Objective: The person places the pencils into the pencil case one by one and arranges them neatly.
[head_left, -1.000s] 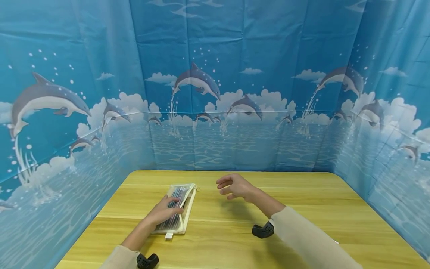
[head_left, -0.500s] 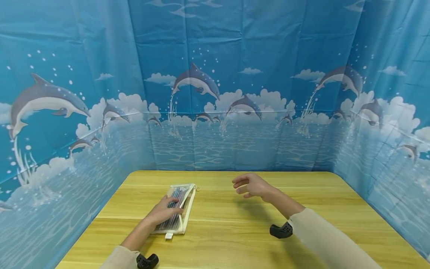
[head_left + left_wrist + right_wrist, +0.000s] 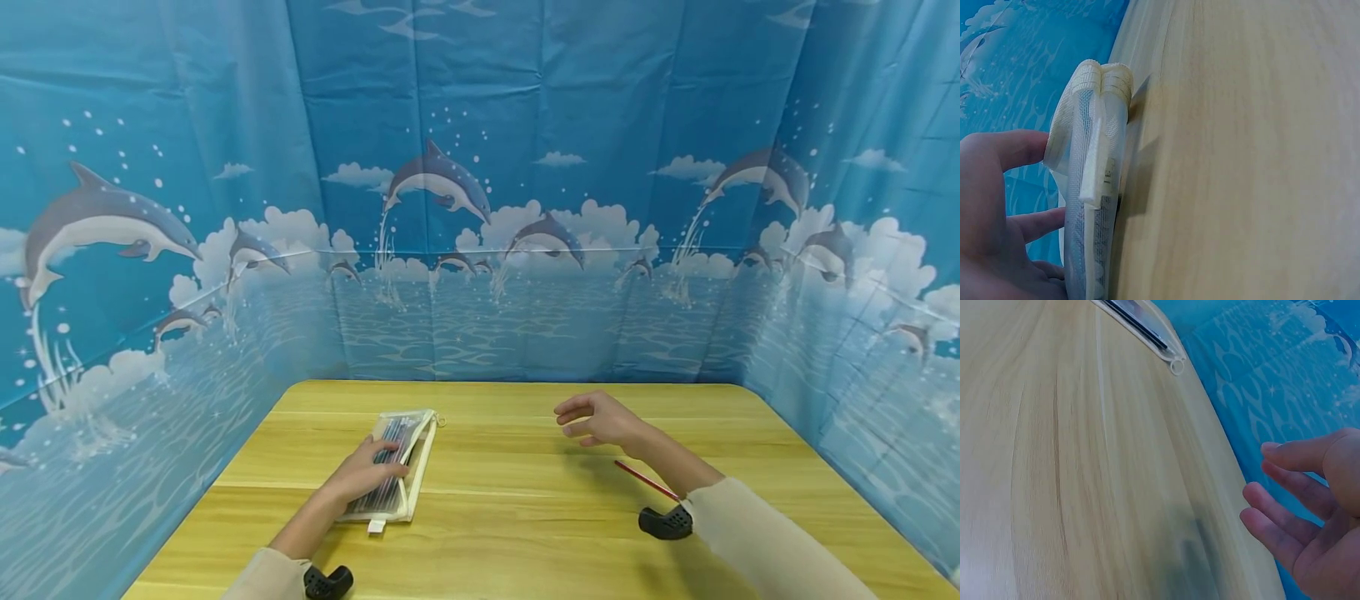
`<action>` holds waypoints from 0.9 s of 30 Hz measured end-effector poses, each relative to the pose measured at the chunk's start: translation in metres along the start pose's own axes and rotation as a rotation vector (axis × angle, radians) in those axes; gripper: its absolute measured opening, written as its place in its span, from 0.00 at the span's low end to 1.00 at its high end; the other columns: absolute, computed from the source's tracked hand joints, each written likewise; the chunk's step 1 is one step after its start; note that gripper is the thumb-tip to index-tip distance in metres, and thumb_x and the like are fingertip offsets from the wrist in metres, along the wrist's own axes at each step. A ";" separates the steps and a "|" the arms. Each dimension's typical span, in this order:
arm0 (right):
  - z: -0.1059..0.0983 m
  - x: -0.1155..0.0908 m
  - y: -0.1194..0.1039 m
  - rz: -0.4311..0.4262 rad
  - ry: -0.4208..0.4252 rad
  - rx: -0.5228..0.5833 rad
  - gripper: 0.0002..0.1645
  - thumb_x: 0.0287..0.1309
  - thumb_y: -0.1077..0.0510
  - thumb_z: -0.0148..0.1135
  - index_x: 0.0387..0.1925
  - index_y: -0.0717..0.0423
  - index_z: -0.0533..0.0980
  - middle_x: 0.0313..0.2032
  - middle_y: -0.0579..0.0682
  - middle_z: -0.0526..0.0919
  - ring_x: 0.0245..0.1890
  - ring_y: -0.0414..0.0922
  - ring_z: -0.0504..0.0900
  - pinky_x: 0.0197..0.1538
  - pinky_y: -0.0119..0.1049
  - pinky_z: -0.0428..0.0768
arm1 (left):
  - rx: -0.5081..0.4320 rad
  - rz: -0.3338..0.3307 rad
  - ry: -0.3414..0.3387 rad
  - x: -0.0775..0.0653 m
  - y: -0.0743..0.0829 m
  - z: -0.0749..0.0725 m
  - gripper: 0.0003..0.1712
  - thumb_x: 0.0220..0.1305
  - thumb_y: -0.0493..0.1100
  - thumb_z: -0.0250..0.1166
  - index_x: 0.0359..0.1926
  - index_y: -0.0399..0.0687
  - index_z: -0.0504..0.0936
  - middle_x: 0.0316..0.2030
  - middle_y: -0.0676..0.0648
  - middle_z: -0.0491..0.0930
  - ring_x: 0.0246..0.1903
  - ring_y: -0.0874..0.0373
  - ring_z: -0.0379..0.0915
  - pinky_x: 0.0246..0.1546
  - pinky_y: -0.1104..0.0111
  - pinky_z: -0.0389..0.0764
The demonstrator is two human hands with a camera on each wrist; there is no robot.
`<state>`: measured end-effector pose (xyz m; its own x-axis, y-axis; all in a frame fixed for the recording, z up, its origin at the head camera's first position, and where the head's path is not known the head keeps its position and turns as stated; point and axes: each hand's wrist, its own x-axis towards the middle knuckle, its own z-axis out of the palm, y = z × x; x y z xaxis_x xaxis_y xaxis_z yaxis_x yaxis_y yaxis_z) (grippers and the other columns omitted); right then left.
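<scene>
A see-through zip pencil pouch (image 3: 396, 467) with cream edging lies on the left of the table, several dark slim sticks like pens or pencils showing inside. On top of it rests my left hand (image 3: 360, 477), thumb and fingers spread and touching its upper face. In the left wrist view, the fingers meet the pouch (image 3: 1088, 169) along its cream edge. My right hand (image 3: 603, 418) hovers above the table at the right, fingers loosely bent, with nothing in it. Below the right forearm lies a thin red pencil-like stick (image 3: 647, 480), its near end hidden by the wrist.
The yellow wood-grain table (image 3: 495, 533) is enclosed at the back and sides by a blue dolphin-print curtain (image 3: 480, 317). A black wrist-worn device (image 3: 666, 523) hangs under the right wrist, another black device (image 3: 328, 582) under the left. The pouch's zip ring (image 3: 1177, 367) sticks out at its corner.
My right hand has moved steadily to the right above the table. The red stick has come into sight beneath the forearm. My left hand and the pouch have stayed in place.
</scene>
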<state>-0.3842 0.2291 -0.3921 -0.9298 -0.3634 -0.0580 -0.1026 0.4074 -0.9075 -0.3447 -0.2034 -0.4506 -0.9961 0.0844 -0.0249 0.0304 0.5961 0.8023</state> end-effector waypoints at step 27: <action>-0.050 -0.048 0.050 0.013 0.013 -0.071 0.27 0.67 0.64 0.67 0.63 0.74 0.73 0.55 0.66 0.81 0.51 0.55 0.84 0.48 0.50 0.84 | 0.003 0.002 -0.002 0.002 -0.002 0.000 0.37 0.63 0.51 0.73 0.69 0.41 0.76 0.78 0.25 0.42 0.74 0.23 0.41 0.66 0.30 0.53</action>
<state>-0.3626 0.3091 -0.4136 -0.9357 -0.3471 -0.0638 -0.1148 0.4703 -0.8750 -0.3463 -0.2045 -0.4520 -0.9959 0.0871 -0.0243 0.0328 0.5982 0.8007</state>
